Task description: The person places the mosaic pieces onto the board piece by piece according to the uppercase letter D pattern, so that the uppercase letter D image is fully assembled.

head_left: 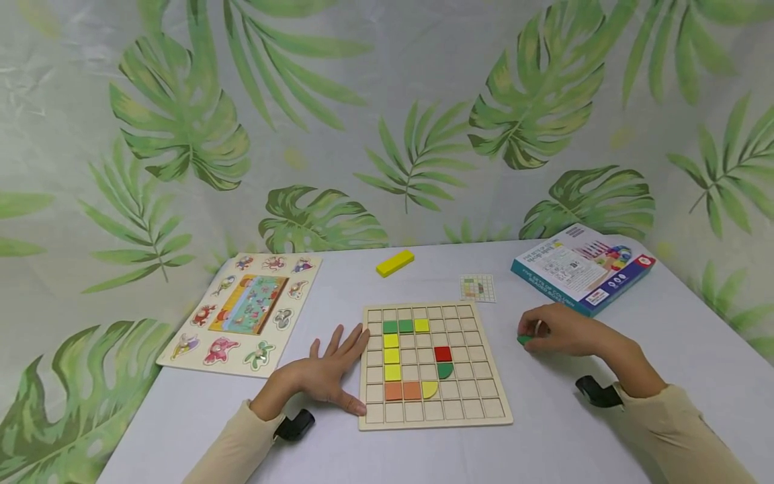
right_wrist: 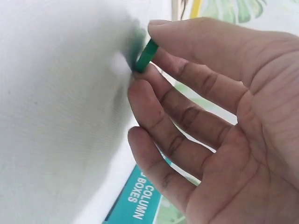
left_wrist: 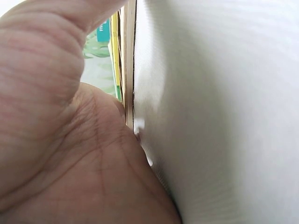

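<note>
A wooden grid board lies on the white table, with green, yellow, orange and red tiles set in some of its cells. Among them are a red square tile, a green quarter-round tile and a yellow quarter-round tile. My left hand rests with spread fingers at the board's left edge, thumb at its lower left corner. To the right of the board, my right hand pinches a small green tile between thumb and fingers, close to the tabletop. The tile's full outline is hidden.
A small pattern card lies behind the board. Farther back is a yellow bar. A picture puzzle board lies on the left, and a blue-and-white box on the right. A leaf-print cloth hangs behind the table.
</note>
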`<state>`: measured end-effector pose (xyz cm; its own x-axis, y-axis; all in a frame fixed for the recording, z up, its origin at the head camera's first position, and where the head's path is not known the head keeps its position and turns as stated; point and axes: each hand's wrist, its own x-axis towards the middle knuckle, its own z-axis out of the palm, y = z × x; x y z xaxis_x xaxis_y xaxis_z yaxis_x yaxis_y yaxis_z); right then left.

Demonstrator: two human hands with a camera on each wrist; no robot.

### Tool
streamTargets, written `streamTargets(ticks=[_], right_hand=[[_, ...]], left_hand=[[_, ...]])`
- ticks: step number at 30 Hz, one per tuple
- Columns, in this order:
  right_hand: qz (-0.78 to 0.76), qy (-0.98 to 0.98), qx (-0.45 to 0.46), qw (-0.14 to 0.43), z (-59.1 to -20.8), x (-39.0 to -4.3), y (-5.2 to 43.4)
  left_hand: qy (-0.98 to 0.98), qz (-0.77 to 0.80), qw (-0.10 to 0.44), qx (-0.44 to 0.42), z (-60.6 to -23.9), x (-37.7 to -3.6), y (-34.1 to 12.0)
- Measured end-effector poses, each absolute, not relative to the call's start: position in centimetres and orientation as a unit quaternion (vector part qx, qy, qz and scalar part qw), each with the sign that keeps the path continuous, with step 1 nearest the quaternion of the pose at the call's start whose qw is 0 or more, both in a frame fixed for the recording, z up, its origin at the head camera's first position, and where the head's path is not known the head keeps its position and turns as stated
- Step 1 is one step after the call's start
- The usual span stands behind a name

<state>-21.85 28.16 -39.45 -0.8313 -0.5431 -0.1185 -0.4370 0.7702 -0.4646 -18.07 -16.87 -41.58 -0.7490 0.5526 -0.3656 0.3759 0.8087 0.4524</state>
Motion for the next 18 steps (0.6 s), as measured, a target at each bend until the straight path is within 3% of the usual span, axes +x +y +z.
streamTargets(ticks=[18], right_hand=[[-0.197, 0.935, -0.272, 0.113, -39.31, -22.03, 28.10]], left_hand=[[0.919, 0.177, 0.248, 0.251, -41.73, -18.11, -16.85]])
